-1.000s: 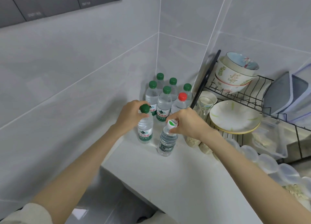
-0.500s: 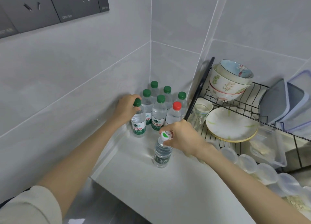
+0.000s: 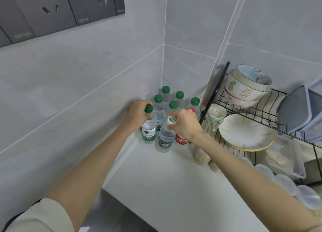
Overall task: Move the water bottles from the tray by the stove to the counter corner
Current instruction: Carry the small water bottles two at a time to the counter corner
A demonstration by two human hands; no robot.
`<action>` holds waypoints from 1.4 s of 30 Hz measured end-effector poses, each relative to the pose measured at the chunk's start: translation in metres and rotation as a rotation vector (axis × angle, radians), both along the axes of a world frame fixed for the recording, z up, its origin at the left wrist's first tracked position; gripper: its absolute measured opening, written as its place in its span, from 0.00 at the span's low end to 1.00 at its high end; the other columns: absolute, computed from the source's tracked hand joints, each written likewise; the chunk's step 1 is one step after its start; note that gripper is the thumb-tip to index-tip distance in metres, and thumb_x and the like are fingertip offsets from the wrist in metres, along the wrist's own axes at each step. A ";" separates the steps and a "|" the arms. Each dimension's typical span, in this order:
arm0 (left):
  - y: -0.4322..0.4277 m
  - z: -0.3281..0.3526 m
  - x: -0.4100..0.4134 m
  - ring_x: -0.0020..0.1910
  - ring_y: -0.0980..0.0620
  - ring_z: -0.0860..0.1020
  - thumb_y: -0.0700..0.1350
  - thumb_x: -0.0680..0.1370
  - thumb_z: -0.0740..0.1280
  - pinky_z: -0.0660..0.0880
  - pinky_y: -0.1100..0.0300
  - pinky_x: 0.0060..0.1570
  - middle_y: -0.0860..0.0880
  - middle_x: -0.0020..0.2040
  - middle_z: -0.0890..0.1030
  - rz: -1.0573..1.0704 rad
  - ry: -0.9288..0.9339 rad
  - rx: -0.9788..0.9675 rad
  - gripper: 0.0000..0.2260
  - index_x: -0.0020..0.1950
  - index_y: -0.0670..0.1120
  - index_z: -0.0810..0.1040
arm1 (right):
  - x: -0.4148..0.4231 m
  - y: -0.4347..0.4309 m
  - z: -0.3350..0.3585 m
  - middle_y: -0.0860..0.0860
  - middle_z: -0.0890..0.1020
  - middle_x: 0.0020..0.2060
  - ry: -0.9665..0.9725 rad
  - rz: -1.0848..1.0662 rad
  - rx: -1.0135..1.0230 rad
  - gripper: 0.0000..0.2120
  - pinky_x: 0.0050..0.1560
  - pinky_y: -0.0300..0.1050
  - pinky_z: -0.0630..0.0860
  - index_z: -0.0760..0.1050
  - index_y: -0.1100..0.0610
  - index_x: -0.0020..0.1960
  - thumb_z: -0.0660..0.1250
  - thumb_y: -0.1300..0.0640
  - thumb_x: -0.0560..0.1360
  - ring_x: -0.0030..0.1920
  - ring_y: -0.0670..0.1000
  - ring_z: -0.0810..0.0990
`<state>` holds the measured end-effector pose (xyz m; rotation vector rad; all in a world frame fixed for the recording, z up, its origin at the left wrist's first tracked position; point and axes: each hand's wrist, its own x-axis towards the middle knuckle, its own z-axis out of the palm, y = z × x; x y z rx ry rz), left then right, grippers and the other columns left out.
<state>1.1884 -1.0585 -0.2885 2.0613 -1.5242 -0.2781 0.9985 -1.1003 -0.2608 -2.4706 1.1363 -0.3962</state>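
Observation:
Several small water bottles with green caps [image 3: 173, 104] stand clustered in the tiled counter corner, with a red-capped, red-labelled bottle [image 3: 181, 139] at their right. My left hand [image 3: 138, 114] grips the neck of a green-capped bottle [image 3: 149, 131] that stands at the left front of the cluster, against the wall. My right hand [image 3: 184, 124] grips the top of a white-capped bottle [image 3: 164, 138], which stands on the white counter [image 3: 170, 183] just in front of the group. No tray or stove is in view.
A black wire dish rack [image 3: 252, 120] at the right holds stacked bowls [image 3: 247, 87], a plate [image 3: 245, 133], a glass [image 3: 215, 118] and plastic lids. Clear containers [image 3: 282, 160] sit along the counter's right side. Dark wall sockets [image 3: 57, 10] hang at the upper left. The counter's front edge drops off at the lower left.
Both hands moved their bottles toward the corner. The white-capped bottle went from the open counter up to the front of the cluster; the green-capped one stayed beside the wall.

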 end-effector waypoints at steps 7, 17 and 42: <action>-0.002 -0.005 -0.001 0.46 0.44 0.78 0.39 0.69 0.75 0.72 0.56 0.47 0.46 0.46 0.81 0.015 0.015 0.000 0.13 0.52 0.45 0.79 | 0.026 -0.002 -0.017 0.58 0.84 0.46 -0.041 -0.005 -0.044 0.16 0.52 0.54 0.78 0.78 0.56 0.60 0.71 0.57 0.73 0.47 0.61 0.82; 0.009 -0.014 -0.009 0.55 0.43 0.78 0.34 0.73 0.71 0.73 0.51 0.59 0.42 0.57 0.81 0.060 0.072 -0.104 0.21 0.65 0.42 0.76 | 0.014 -0.008 -0.030 0.56 0.82 0.59 -0.186 0.048 0.112 0.22 0.60 0.47 0.77 0.74 0.56 0.68 0.69 0.64 0.75 0.56 0.55 0.82; 0.152 0.059 -0.113 0.51 0.61 0.80 0.42 0.78 0.68 0.77 0.55 0.57 0.57 0.54 0.82 0.346 0.816 -0.320 0.13 0.59 0.56 0.78 | -0.097 0.074 0.021 0.37 0.77 0.58 -0.584 -0.014 0.370 0.20 0.47 0.27 0.73 0.74 0.46 0.66 0.69 0.59 0.76 0.49 0.38 0.80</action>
